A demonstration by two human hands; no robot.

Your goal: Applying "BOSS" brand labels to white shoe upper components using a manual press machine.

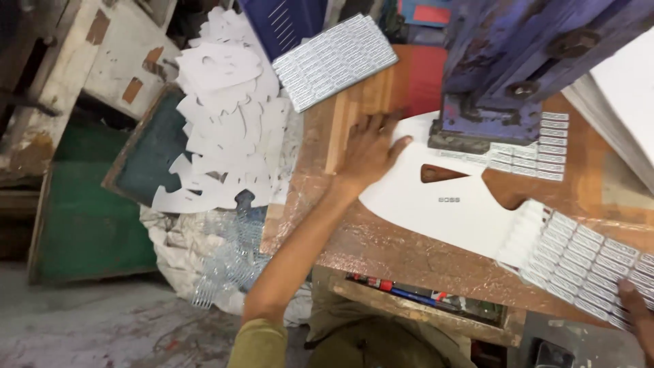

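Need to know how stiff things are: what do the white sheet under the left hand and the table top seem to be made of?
White sheet: looks like thin matte card or paper, lying flat with clean cut-out holes. Table top: seems wood under a worn, glossy reddish-brown coating, scuffed pale in patches. The left hand rests flat on the sheet's edge.

Left hand (368, 153) presses flat on white card (436, 204); right hand (637, 307) touches printed sheet (586, 262).

Worn wooden bench (381, 249): white die-cut sheet (443, 204) at centre, press base (470, 126) at 1 o'clock, grey label sheets (586, 262) at 4 o'clock.
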